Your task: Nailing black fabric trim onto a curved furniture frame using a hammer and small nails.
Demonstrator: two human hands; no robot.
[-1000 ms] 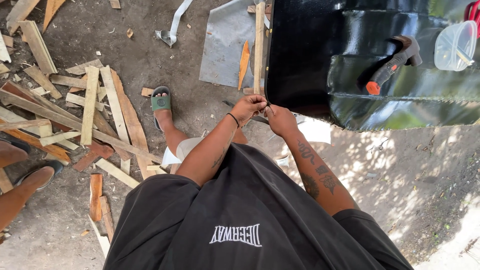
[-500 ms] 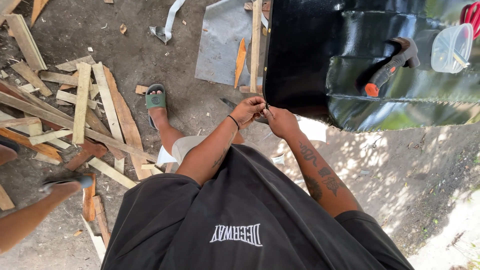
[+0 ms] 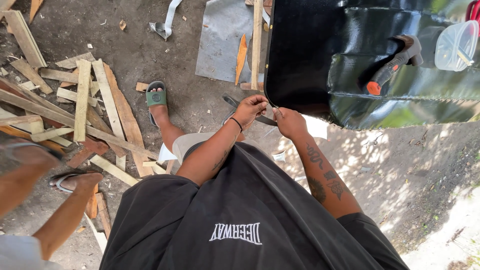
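Pinching the black sheet (image 3: pixel 310 55) edge with my left hand (image 3: pixel 250 109) and right hand (image 3: pixel 289 122); hammer (image 3: pixel 392 65) at 2 o'clock.

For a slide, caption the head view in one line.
Both hands, left hand and right hand, pinch at the edge of a black sheet bearing a hammer.
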